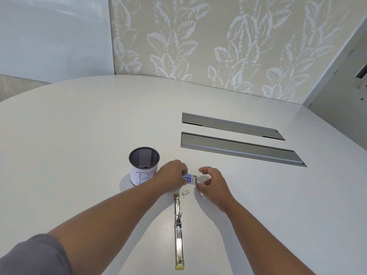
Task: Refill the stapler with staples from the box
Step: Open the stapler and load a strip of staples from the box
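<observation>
Two bare hands are working at the frame's centre: the left hand (172, 173) is pinching a small blue-and-white cardboard staple box (188, 178), the right hand (211, 180) is hovering half-curled beside its open end, holding nothing. Just below, a short silver staple strip (186, 192), light, brittle, likely best gripped by its long sides, is lying near the opened long metal stapler (178, 231)

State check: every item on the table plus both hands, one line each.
stapler: opened flat, magazine exposed
staple box: partly slid open, held
staple strip: loose on table
mesh cup: upright
left hand: gripping box
right hand: open beside box
</observation>
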`<state>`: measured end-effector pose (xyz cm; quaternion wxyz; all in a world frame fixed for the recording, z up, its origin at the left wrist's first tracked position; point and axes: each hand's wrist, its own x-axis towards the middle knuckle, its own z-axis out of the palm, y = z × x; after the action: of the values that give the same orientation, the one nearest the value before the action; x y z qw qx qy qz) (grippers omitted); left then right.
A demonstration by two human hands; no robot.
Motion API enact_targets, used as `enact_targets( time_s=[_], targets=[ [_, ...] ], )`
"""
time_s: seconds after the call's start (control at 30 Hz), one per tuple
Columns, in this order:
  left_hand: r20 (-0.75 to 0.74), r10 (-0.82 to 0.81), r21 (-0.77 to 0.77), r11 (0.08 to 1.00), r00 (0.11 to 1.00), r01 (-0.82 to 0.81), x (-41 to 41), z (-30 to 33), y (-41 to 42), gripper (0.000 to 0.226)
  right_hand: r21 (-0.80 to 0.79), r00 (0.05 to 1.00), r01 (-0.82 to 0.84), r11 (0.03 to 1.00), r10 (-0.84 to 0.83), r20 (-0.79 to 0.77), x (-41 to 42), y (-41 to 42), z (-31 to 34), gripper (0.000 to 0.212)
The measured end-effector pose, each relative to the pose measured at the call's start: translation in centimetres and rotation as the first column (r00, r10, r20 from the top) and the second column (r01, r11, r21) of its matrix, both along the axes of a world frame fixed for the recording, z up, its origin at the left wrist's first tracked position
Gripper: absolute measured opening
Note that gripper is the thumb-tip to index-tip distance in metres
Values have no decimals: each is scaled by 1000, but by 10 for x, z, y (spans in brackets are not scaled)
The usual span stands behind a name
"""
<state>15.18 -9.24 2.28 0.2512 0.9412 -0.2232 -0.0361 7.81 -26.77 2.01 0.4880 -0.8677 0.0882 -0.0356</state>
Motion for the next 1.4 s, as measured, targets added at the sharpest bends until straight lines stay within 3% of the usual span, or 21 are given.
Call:
enact_targets(
  time_s=[0.13,0.27,0.57,1.1,1.3,1.4],
  targets=[
    [-12,2,-1,1000,1000,-2,1,-1,0,29,-154,997,-47,987,38,-60,10,2,1,39],
    [-5,-5,0,1000,1000,5,0,-1,1,28,-248,998,-67,966,63,-22,13,3,3,29],
    [-6,-16,12,1000,1000,16,0,0,1,26,-367,983,-169,915,185,9,16,-2,10,19],
    [-26,-2,-8,1000,1000,1,-3,4,3,26,-294,983,-153,943,177,57,18,10,-4,17],
    [-19,3,3,1000,1000,-3,-4,6,3,25,-5,999,19,1000,-19,46,13,15,-10,21],
    [-8,8,34,999,1000,-8,-5,7,0,26,53,994,92,994,-95,59,9,18,-15,24]
  ],
)
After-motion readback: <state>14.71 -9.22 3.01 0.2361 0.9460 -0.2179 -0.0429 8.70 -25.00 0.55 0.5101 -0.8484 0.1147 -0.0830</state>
